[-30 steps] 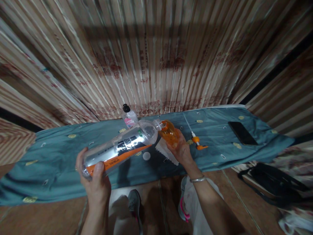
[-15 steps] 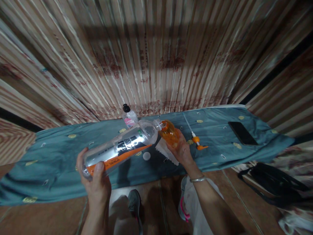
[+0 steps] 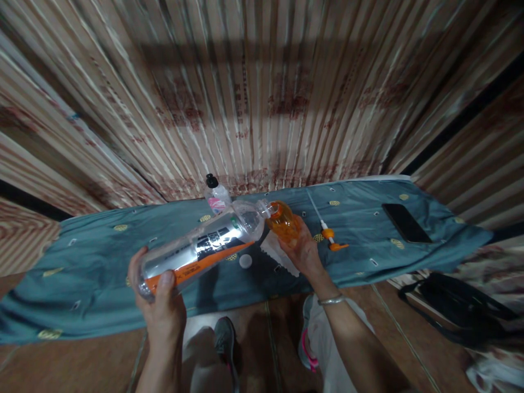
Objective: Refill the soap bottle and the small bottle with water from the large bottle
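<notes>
My left hand (image 3: pixel 159 297) is wrapped round the base of a large clear plastic bottle (image 3: pixel 204 245) with a silver, black and orange label. The bottle is tilted, its neck pointing right and up. My right hand (image 3: pixel 303 252) grips a small orange see-through bottle (image 3: pixel 284 222), whose mouth meets the neck of the clear bottle. Whether liquid passes between them I cannot tell. Beneath them on the cloth lie a white piece of paper (image 3: pixel 282 255) and a round white cap (image 3: pixel 245 261). To the right rests an orange pump top (image 3: pixel 329 234) with its long tube.
A teal patterned cloth (image 3: pixel 102 262) covers the narrow table. Towards the back stands a bottle with a black cap (image 3: pixel 216 196). A black phone (image 3: pixel 406 222) lies at the right. A dark bag (image 3: pixel 462 308) sits beyond the right front edge, and a patterned curtain (image 3: pixel 254 98) hangs behind.
</notes>
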{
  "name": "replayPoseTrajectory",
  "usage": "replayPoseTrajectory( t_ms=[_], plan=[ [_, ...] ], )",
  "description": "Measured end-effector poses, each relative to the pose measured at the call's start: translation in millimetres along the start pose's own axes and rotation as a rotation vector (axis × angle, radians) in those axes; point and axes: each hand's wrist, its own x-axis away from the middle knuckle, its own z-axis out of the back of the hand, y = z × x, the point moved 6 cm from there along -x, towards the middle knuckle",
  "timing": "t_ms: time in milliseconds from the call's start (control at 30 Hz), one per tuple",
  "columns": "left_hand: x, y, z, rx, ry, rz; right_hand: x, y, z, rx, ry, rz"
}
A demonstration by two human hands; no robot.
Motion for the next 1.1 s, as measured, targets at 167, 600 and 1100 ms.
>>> replayPoseTrajectory(
  t_ms=[167, 600, 1100],
  plan=[
    [1.8, 6.4, -6.0, 0.108, 0.064, 0.049, -1.5, -1.8, 2.0, 0.002, -0.019, -0.016],
    [1.2, 3.1, -6.3, 0.066, 0.080, 0.028, -2.2, -0.7, 3.4, 0.014, -0.012, 0.002],
    [1.7, 5.1, -6.6, 0.102, 0.073, 0.046, -1.3, 0.6, 2.1, 0.014, -0.008, -0.013]
  ],
)
